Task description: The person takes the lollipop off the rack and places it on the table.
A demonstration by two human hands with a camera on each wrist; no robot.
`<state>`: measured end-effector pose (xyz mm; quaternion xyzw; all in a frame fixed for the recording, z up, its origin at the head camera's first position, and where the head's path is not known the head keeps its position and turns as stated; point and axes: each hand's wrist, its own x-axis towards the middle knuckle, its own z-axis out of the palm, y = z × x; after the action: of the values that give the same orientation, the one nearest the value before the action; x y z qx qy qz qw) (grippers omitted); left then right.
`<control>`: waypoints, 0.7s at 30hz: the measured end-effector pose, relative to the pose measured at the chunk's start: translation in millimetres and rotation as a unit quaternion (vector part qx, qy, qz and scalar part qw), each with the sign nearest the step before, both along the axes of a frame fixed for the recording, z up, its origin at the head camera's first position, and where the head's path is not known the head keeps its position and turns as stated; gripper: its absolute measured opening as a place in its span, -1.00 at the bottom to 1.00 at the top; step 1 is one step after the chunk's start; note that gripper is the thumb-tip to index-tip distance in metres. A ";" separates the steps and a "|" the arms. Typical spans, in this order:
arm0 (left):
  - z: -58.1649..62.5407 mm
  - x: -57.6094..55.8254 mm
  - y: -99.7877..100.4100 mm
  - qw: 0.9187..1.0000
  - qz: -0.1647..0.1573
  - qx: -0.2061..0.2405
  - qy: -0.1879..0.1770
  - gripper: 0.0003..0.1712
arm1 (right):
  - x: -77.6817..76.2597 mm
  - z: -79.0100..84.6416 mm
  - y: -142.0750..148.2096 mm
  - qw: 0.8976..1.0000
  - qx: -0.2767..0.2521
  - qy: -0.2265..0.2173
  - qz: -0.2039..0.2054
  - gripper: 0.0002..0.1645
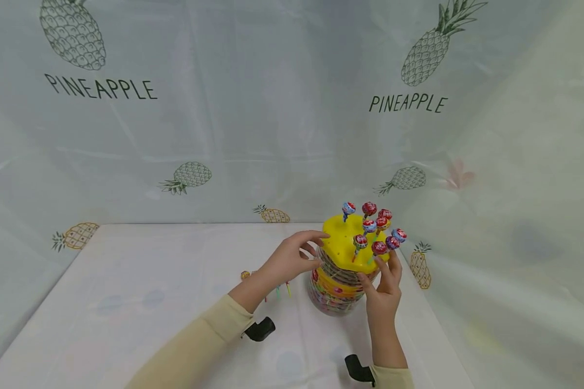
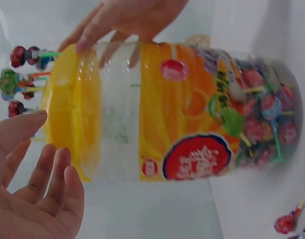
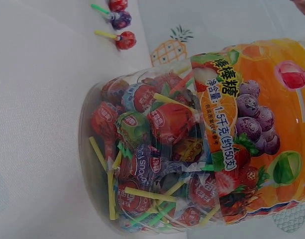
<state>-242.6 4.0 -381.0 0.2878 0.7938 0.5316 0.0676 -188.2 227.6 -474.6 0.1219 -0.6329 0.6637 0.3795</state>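
On the white table stands an upright clear jar with a yellow lid, and from the head view several wrapped lollipops poke up out of it, crowded mostly toward the right. The left hand is loosely spread, a fingertip at the lid's edge; the right hand has its fingers extended along the opposite side, touching the lid. The left wrist view adds the clear band between lid and orange label. Only the right wrist view shows the jar's contents closely: a jumble of wrapped sweets with yellow and green sticks. It also shows loose lollipops lying on the table near the jar (from the head, the left forearm partly covers them).
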 end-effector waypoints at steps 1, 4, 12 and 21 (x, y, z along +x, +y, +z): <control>3.1 1.9 3.1 1.000 -0.002 0.003 0.002 -0.36 | 0.1 0.0 0.2 1.000 0.002 0.001 0.001 -0.49; 11.1 7.7 11.4 1.000 -0.003 0.011 0.008 -0.39 | 0.4 -0.3 0.6 1.000 0.008 0.001 0.000 -0.48; 22.3 22.6 31.0 0.999 -0.023 0.036 -0.026 -0.60 | -0.5 -1.8 1.4 1.000 0.010 0.001 0.000 -0.52; 27.6 28.9 42.0 0.998 -0.046 0.037 0.001 -0.54 | -1.5 -3.2 3.4 1.000 0.015 0.012 -0.001 -0.53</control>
<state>-213.7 45.9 -353.3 0.3266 0.7594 0.5570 0.0803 -189.7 231.0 -477.8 0.1351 -0.6379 0.6526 0.3860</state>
